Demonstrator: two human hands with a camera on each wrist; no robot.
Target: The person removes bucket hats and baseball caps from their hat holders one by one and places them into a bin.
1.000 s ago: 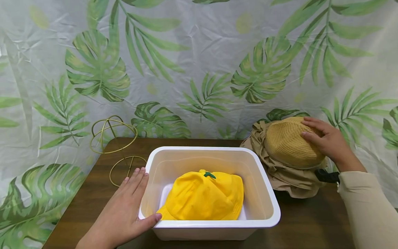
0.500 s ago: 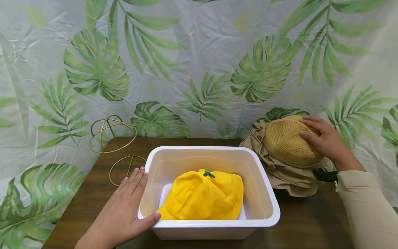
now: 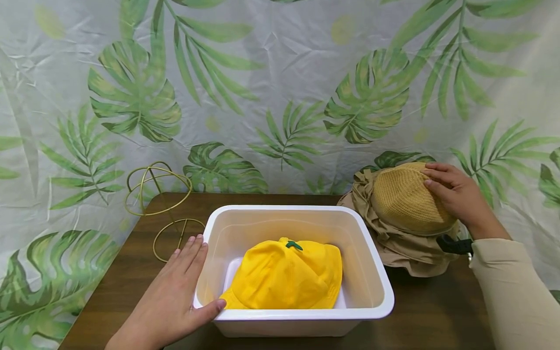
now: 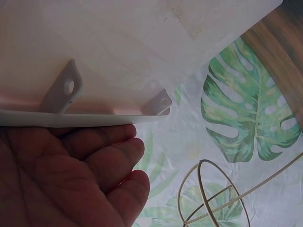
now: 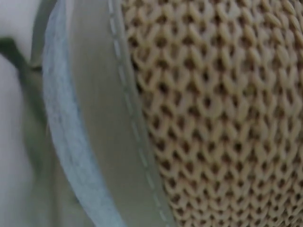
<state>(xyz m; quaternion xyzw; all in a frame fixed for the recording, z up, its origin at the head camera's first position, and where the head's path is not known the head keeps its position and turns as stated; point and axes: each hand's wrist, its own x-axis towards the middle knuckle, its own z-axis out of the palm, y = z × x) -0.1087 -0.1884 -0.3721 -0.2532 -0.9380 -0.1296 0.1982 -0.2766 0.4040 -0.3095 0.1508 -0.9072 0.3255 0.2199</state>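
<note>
My left hand [image 3: 170, 291] lies against the left side of a white plastic tub [image 3: 380, 291], its thumb on the front corner of the rim. In the left wrist view, the fingers [image 4: 116, 161] extend beside the tub's rim. Inside the tub sits a yellow cap [image 3: 284, 277] with a small green tab on top. At the right, my right hand [image 3: 461, 194] rests on the crown of a tan woven hat [image 3: 400, 199]. That hat sits on crumpled beige fabric hats [image 3: 415, 257]. Close-up weave [image 5: 222, 113] fills much of the right wrist view, where the hand is hidden.
A gold wire stand [image 3: 159, 189] with looped ends stands at the back left of the dark wooden table [image 3: 109, 287]. Behind the table hangs a leaf-printed curtain [image 3: 280, 87]. The hat pile stands close to the tub's right side.
The right hand's thumb and fingers have drawn slightly closer together on the woven hat. Left hand, tub and yellow cap stay in place.
</note>
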